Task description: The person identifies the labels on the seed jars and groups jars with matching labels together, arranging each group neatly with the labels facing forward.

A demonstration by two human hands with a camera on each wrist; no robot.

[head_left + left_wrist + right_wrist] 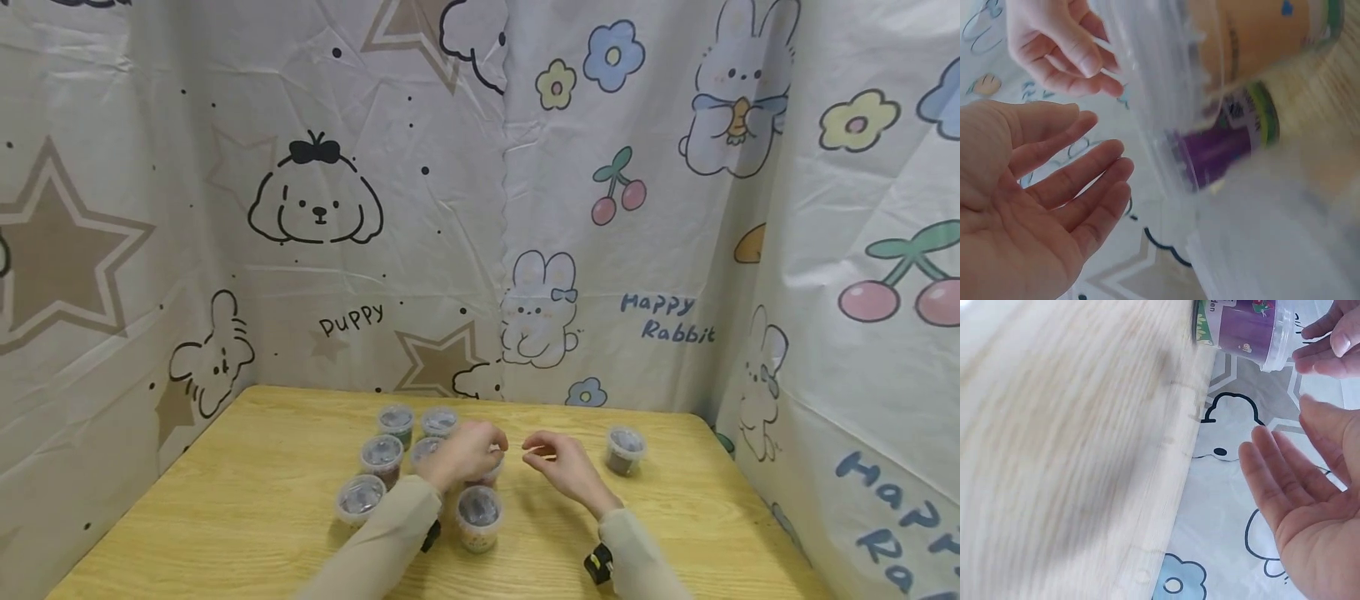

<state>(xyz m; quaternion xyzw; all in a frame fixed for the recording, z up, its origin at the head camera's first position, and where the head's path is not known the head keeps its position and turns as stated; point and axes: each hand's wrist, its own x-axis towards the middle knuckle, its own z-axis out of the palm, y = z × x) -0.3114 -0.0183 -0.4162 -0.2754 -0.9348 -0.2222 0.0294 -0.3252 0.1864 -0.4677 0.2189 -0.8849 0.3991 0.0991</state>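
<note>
My left hand [468, 452] hovers over a group of small lidded plastic tubs. Its fingers are loosely bent with nothing between them, as the left wrist view shows. Below its fingertips stands a purple tub [1244, 328], partly hidden by the hand in the head view. An orange tub [480, 525] is nearest the front, below the left wrist. My right hand [564, 471] faces the left one across a small gap, above the table. In the right wrist view its fingers are relaxed and hold nothing. A dark-filled tub [625, 454] stands apart to its right.
Several more tubs stand left of and behind the left hand, including a front-left tub [362, 498], a tub behind it [382, 458] and a green-filled back tub [396, 423]. The wooden table [225, 500] is bordered by a printed cloth [450, 208] at back and sides.
</note>
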